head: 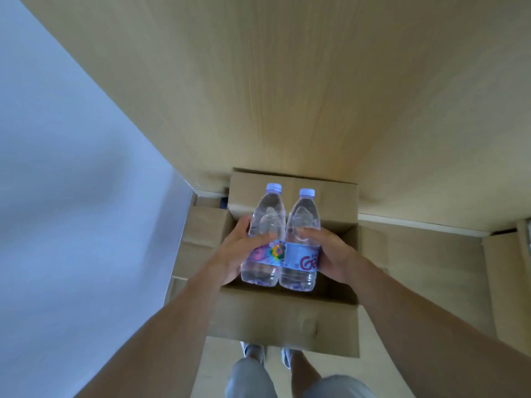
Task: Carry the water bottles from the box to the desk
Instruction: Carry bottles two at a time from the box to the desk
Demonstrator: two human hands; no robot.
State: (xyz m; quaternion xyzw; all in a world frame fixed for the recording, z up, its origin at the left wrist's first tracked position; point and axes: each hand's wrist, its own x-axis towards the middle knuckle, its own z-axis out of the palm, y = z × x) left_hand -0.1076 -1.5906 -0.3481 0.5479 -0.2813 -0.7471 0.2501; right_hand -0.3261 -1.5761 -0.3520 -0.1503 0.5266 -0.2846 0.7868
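Two clear water bottles with pale blue caps are held side by side above an open cardboard box (283,317) on the floor. My left hand (235,251) grips the left bottle (265,225) around its middle. My right hand (333,251) grips the right bottle (303,225) at its label. The two bottles touch each other and tilt away from me, caps pointing forward. The inside of the box is mostly hidden behind the bottles and my hands. No desk shows in this view.
A tall wooden panel (316,81) rises just behind the box. A pale wall (57,168) fills the left side. More cardboard (431,268) lies to the right of the box. My legs and shoes (253,351) stand at the box's near flap.
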